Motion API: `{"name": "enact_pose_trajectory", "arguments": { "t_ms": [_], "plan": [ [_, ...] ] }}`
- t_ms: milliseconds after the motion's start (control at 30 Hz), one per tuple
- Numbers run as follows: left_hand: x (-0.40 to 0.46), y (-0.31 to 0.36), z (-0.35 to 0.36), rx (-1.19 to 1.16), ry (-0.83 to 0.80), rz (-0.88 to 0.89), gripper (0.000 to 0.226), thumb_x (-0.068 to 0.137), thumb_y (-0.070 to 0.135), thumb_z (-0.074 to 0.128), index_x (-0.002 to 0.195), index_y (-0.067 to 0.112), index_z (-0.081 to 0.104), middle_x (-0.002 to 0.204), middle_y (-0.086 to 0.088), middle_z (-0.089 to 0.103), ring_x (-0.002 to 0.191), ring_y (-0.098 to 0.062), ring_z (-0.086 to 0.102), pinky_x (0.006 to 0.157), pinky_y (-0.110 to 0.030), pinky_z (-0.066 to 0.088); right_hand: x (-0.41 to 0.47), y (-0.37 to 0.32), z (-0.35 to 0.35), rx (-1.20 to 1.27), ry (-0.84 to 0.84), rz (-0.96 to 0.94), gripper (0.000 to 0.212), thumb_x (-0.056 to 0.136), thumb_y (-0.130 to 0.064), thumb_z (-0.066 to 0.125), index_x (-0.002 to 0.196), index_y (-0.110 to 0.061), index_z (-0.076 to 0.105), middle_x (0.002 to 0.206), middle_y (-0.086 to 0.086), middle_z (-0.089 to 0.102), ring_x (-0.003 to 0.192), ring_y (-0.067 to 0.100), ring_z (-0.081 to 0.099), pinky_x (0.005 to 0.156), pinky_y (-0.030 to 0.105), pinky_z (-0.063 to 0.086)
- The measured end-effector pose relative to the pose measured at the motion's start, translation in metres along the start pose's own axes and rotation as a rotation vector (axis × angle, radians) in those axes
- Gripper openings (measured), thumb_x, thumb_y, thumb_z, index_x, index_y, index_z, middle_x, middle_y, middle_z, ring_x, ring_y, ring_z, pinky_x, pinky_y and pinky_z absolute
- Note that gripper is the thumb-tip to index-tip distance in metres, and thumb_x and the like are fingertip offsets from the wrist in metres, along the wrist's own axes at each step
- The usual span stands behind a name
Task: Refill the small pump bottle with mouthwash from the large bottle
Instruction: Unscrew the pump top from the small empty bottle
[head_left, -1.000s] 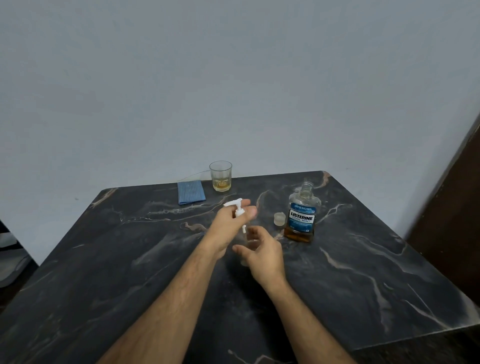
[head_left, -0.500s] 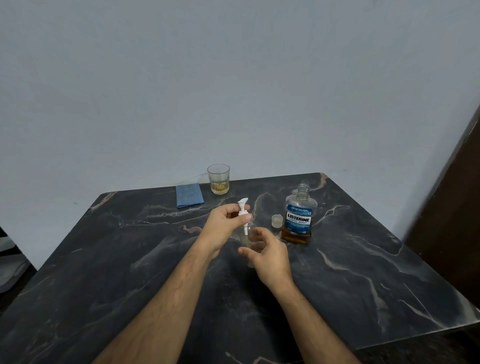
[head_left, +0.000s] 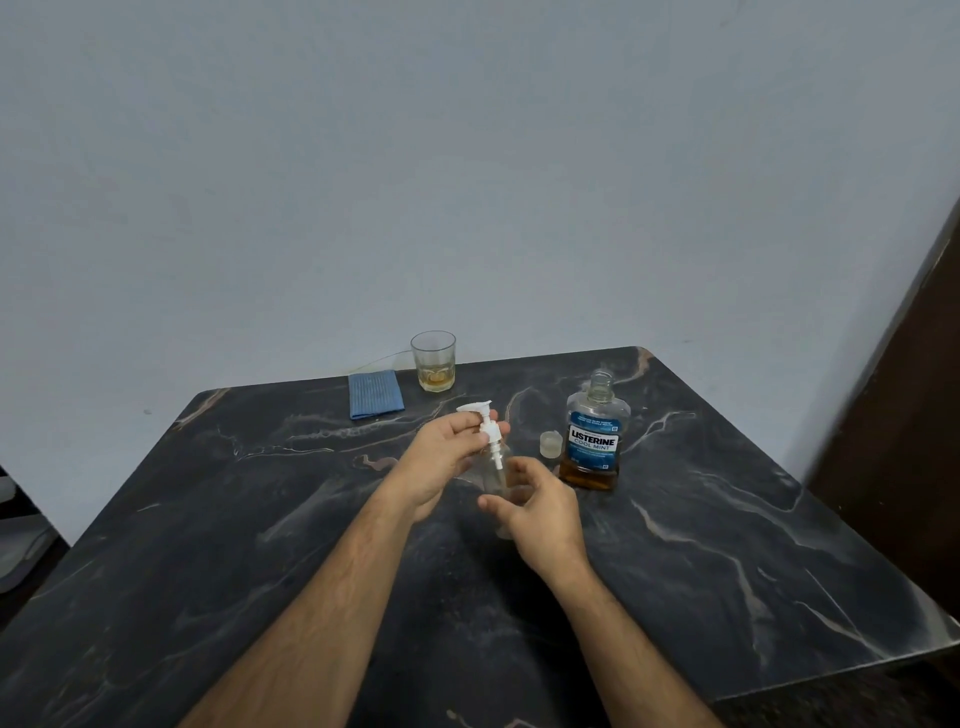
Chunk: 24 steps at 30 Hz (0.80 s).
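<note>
Nearest, the right hand (head_left: 540, 512) curls its fingers round the clear small pump bottle (head_left: 493, 475), which stands at mid-table on the dark marble table (head_left: 208, 545), while the left hand (head_left: 441, 457) pinches the white pump head (head_left: 484, 421) at its neck. Just right of them stand a small cap (head_left: 550, 445) and the uncapped large bottle (head_left: 593, 436), holding amber liquid. Farther back lie a blue cloth (head_left: 376, 395) and a glass (head_left: 434, 360).

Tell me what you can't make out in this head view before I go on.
- Small clear plastic pump bottle: base and any liquid level, hidden by the right hand.
- White pump head: whether screwed on or loose, collar covered by the left hand.
- Large clear Listerine bottle: small label print, too small.
- Dark marble table: near edge, cut off by the frame.
</note>
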<state>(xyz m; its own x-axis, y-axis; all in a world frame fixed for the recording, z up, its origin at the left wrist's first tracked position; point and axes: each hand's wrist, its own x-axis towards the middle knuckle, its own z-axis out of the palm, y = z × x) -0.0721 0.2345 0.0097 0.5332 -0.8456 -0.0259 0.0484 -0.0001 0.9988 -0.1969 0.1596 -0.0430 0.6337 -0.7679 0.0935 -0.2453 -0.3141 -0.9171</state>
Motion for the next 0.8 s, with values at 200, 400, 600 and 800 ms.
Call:
{"name": "enact_pose_trajectory", "arguments": {
  "t_ms": [200, 400, 600, 800],
  "plan": [
    [0.009, 0.003, 0.002, -0.16, 0.264, 0.063, 0.021, 0.085, 0.007, 0.073, 0.105, 0.013, 0.072, 0.093, 0.001, 0.074, 0.092, -0.016, 0.063, 0.085, -0.033, 0.047, -0.001, 0.004, 0.002, -0.051, 0.022, -0.026, 0.052, 0.076, -0.026, 0.085, 0.121, -0.028, 0.061, 0.1, -0.016, 0.065, 0.09, 0.002, 0.064, 0.078, 0.036, 0.061],
    [0.019, 0.018, -0.006, -0.364, 0.393, 0.083, 0.008, 0.088, 0.014, 0.072, 0.093, 0.02, 0.069, 0.092, -0.002, 0.071, 0.092, -0.018, 0.064, 0.089, -0.037, 0.048, 0.0, 0.007, 0.001, -0.102, 0.029, -0.017, 0.053, 0.076, -0.027, 0.084, 0.123, -0.029, 0.06, 0.104, -0.016, 0.064, 0.095, 0.003, 0.063, 0.08, 0.036, 0.061],
    [0.018, 0.02, -0.008, -0.341, 0.454, 0.11, 0.009, 0.088, 0.017, 0.072, 0.094, 0.023, 0.068, 0.093, 0.002, 0.073, 0.096, -0.017, 0.068, 0.095, -0.038, 0.046, 0.002, 0.009, 0.0, -0.156, 0.026, -0.017, 0.053, 0.077, -0.029, 0.083, 0.125, -0.03, 0.058, 0.113, -0.013, 0.065, 0.098, 0.003, 0.063, 0.086, 0.032, 0.059],
    [0.025, 0.018, -0.012, -0.408, 0.52, 0.087, 0.006, 0.091, 0.02, 0.069, 0.096, 0.022, 0.069, 0.093, 0.004, 0.073, 0.092, -0.014, 0.067, 0.085, -0.032, 0.049, 0.002, 0.012, 0.0, -0.146, 0.05, -0.021, 0.052, 0.077, -0.029, 0.083, 0.123, -0.029, 0.06, 0.111, -0.014, 0.066, 0.096, 0.002, 0.063, 0.085, 0.032, 0.059]
  ]
}}
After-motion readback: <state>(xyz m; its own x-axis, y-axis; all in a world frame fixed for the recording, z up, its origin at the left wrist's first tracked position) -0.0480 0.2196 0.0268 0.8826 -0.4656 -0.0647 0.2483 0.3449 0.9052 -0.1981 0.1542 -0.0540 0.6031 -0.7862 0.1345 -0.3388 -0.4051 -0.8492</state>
